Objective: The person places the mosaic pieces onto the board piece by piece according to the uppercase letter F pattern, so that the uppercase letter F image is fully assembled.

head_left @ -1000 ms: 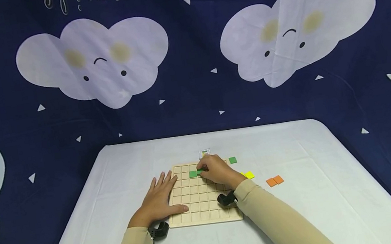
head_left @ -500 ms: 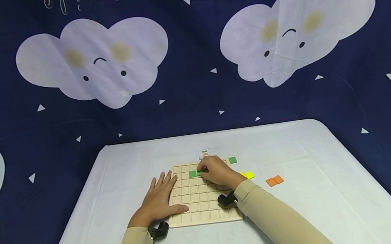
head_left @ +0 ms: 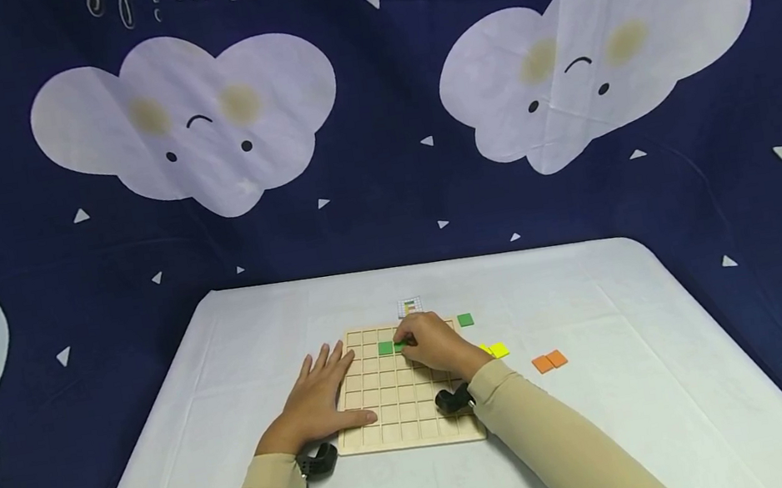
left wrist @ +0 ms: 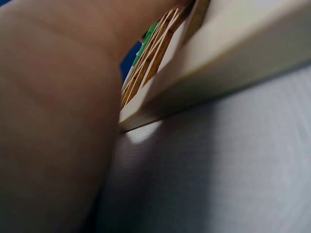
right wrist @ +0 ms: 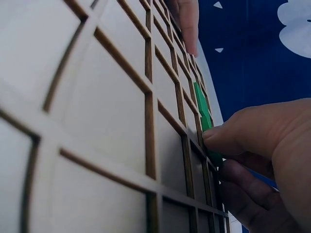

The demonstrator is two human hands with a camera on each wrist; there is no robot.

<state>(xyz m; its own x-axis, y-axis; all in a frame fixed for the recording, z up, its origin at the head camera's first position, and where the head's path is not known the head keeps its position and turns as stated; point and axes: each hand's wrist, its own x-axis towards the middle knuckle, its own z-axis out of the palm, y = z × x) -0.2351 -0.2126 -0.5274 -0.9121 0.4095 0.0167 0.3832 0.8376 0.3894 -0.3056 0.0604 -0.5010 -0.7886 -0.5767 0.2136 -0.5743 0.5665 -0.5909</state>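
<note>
Pinching a green square tile (head_left: 399, 347), the right hand (head_left: 440, 345) holds it at the far rows of the wooden grid board (head_left: 408, 412), just beside a second green tile (head_left: 386, 348). The left hand (head_left: 316, 400) lies with fingers spread on the board's left edge. Whether the pinched tile sits flat is hidden; uneven thumb pressure could leave it tilted on the board, and a sideways nudge could unseat its neighbour.
</note>
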